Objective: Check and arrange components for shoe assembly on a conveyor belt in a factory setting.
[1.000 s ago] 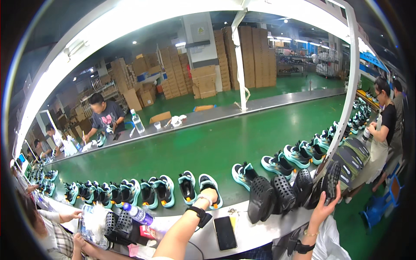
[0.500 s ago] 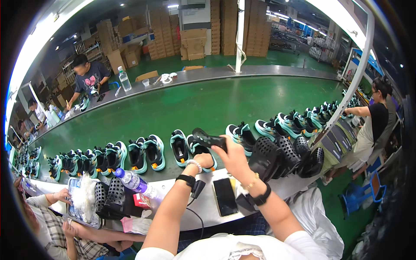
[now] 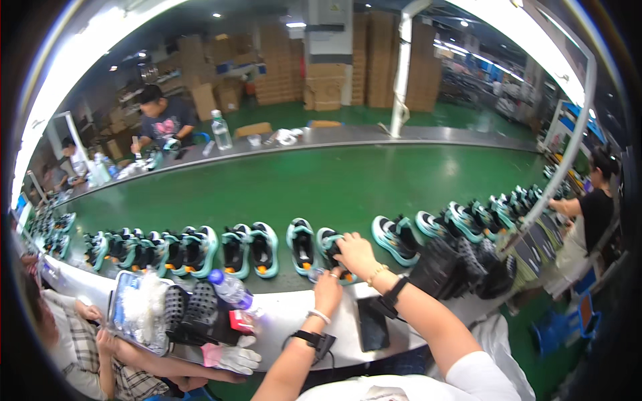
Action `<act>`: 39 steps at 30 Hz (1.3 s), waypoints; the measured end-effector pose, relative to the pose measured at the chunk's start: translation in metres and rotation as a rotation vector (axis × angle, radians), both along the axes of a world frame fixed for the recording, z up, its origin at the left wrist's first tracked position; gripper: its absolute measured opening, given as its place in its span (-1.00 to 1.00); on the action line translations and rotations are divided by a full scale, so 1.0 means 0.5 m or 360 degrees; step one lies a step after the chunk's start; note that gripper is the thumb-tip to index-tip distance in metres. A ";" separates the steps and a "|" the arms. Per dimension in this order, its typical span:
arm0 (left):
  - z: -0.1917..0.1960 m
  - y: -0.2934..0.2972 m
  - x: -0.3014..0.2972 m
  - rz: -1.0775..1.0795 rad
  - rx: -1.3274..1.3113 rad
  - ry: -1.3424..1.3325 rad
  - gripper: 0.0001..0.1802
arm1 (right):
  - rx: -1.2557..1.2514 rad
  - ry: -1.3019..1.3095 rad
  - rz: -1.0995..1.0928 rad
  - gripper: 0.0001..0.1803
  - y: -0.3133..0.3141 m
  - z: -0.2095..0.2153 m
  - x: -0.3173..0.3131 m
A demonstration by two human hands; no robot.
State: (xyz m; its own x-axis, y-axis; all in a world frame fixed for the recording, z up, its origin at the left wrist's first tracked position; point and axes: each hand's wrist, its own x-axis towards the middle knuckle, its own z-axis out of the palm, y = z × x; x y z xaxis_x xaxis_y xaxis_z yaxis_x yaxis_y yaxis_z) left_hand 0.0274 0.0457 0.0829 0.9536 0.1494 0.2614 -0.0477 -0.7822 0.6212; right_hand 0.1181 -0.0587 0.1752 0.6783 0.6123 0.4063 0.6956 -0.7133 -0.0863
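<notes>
Teal shoe (image 3: 330, 246) lying toe-away on green belt (image 3: 301, 187); I'm gripping it with right hand (image 3: 354, 254), left hand (image 3: 328, 291) closed just below.

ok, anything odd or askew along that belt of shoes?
Nothing stands out. The teal-and-black shoes sit paired in a row on the green belt; the right hand rests on one, the left hand just below it.

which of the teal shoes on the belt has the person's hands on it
The teal and black shoe right of the lone upright one: the right hand rests on it and the left hand reaches its near end. The others lie untouched.
</notes>
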 end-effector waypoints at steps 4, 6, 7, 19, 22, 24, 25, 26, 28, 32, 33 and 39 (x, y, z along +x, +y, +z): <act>-0.029 -0.005 0.003 -0.0044 -0.0107 -0.0145 -0.59 | -0.0224 0.0260 -0.0159 -0.69 0.025 -0.018 -0.002; -0.010 -0.010 -0.015 -0.0046 -0.0032 -0.0004 -0.56 | -0.0160 0.0220 -0.0207 -0.78 0.024 -0.035 -0.004; -0.017 -0.006 -0.021 -0.0054 -0.0032 0.0004 -0.56 | -0.0206 0.0250 -0.0287 -0.83 0.036 -0.055 -0.002; -0.060 0.005 -0.019 -0.0110 -0.0602 0.0132 -0.62 | -0.0135 0.0734 -0.0727 -0.79 0.123 -0.170 0.072; -0.024 -0.009 -0.017 -0.0053 -0.0417 0.0099 -0.67 | 0.0005 0.0751 -0.0661 -0.79 0.110 -0.193 0.107; -0.020 -0.015 -0.022 0.0023 -0.0337 -0.0064 -0.65 | -0.0001 0.0937 -0.0487 -0.72 0.081 -0.164 0.098; -0.023 -0.022 -0.024 0.0041 -0.0391 -0.0104 -0.65 | -0.0011 0.0947 -0.0422 -0.70 0.066 -0.145 0.087; -0.027 -0.024 -0.020 0.0070 -0.0442 -0.0154 -0.65 | -0.0021 0.0948 -0.0345 -0.68 0.061 -0.115 0.077; -0.038 -0.023 -0.025 0.0166 -0.0451 -0.0122 -0.66 | -0.0147 0.0809 0.0102 -0.67 0.066 0.050 -0.016; -0.047 -0.007 -0.041 0.0137 -0.0344 -0.0061 -0.71 | 0.1009 0.1369 0.1291 -0.69 0.048 0.445 -0.264; -0.017 -0.019 -0.054 0.0202 -0.0478 -0.0495 -0.70 | 0.1136 0.1412 0.1619 -0.69 0.029 0.492 -0.298; -0.042 -0.034 -0.021 0.0153 -0.0562 -0.0239 -0.57 | 0.1508 0.0962 0.2736 -0.58 -0.037 0.597 -0.484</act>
State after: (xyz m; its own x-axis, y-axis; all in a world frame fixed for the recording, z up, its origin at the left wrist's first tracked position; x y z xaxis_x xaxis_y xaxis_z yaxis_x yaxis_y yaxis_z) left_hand 0.0168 0.0286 0.0619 0.8860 0.3416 0.3135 -0.0955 -0.5272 0.8444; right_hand -0.1238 -0.0772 0.4738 -0.0999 0.4114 0.9059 0.2094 0.8988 -0.3851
